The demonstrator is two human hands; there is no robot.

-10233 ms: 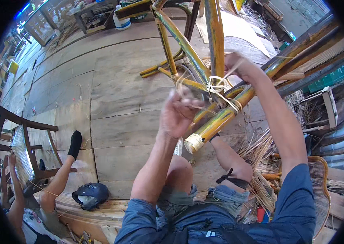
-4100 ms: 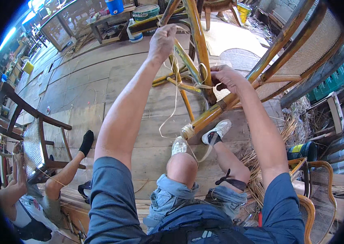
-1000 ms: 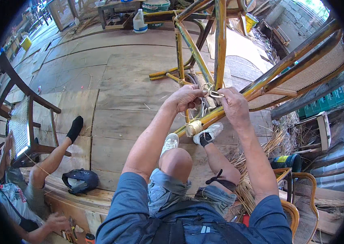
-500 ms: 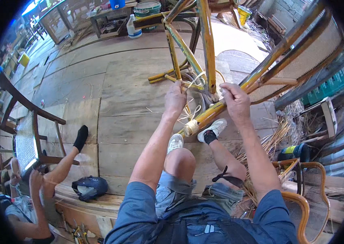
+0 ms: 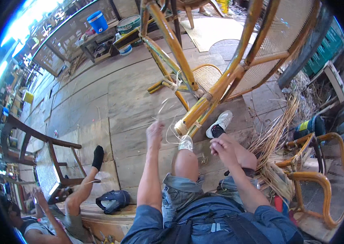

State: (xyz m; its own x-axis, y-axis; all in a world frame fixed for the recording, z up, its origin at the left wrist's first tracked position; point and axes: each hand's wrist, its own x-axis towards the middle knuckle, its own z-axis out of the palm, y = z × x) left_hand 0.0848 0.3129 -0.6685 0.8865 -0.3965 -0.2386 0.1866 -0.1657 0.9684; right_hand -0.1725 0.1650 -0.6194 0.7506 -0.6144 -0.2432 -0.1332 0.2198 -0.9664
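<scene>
A rattan chair frame (image 5: pixel 204 105) with mottled yellow-brown poles stands tilted before me, its cane-mesh panel (image 5: pixel 281 44) on the right. Pale binding wraps the end of its nearest pole, and a thin pale cane strip (image 5: pixel 177 77) is looped round a joint farther up. My left hand (image 5: pixel 154 134), slightly smeared by motion, is closed left of that wrapped end, on a thin pale cane strip that curls beside it. Over my knee, apart from the frame, my right hand (image 5: pixel 222 151) is closed with its fingers pinched; what they hold, if anything, is too small to name.
At the left a person (image 5: pixel 46 215) sits beside a dark chair (image 5: pixel 38 140). A dark cap (image 5: pixel 113 201) lies near planks. Loose cane strands (image 5: pixel 277 130) and another rattan chair (image 5: pixel 322 183) are at my right. A blue bucket (image 5: pixel 97 22) stands at the back.
Both hands have left the joint on the frame and come back toward me, the left going left and the right down to my knee. My view has shifted too.
</scene>
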